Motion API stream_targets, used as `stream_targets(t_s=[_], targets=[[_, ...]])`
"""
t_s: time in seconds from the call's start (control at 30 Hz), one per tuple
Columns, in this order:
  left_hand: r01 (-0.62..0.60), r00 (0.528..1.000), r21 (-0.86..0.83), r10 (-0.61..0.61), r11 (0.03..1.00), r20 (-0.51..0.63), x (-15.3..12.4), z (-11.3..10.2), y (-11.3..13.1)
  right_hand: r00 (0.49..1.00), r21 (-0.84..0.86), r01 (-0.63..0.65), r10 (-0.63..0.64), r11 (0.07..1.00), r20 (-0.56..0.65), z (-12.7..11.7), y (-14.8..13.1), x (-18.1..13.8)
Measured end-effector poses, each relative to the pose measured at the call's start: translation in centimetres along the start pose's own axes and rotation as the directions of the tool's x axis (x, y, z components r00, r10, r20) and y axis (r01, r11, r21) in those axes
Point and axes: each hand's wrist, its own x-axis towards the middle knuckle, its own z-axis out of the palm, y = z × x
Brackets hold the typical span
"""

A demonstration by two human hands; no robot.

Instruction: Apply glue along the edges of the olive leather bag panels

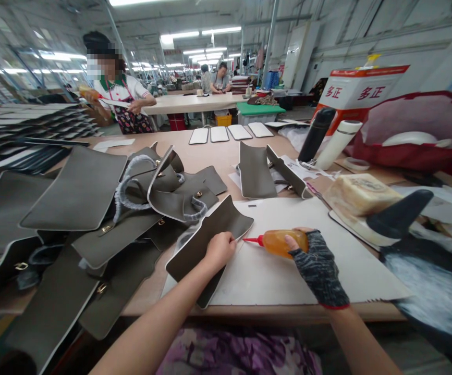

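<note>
My left hand is closed on the right edge of a dark grey-brown leather bag panel, which is tilted and bent over the white work sheet. In a dark knitted fingerless glove, my right hand wraps round a squeeze bottle of amber liquid, probably glue. The bottle lies nearly level, its red nozzle pointing left at the panel's edge, close to my left fingers. Whether the tip touches the panel I cannot tell.
Bag pieces with wrapped handles and gold clasps are heaped at left. Another bag piece stands ahead. At right are a black bottle, a white flask, a yellowish block and a red-rimmed bag. A co-worker stands beyond the table.
</note>
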Motion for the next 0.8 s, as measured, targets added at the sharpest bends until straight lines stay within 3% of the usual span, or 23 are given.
stream_targets(t_s=[0.8], targets=[[-0.038, 0.999, -0.025, 0.037, 0.999, -0.011, 0.2, 0.5, -0.6, 0.969, 0.164, -0.162, 0.125, 0.973, 0.215, -0.1, -1.5, -4.8]])
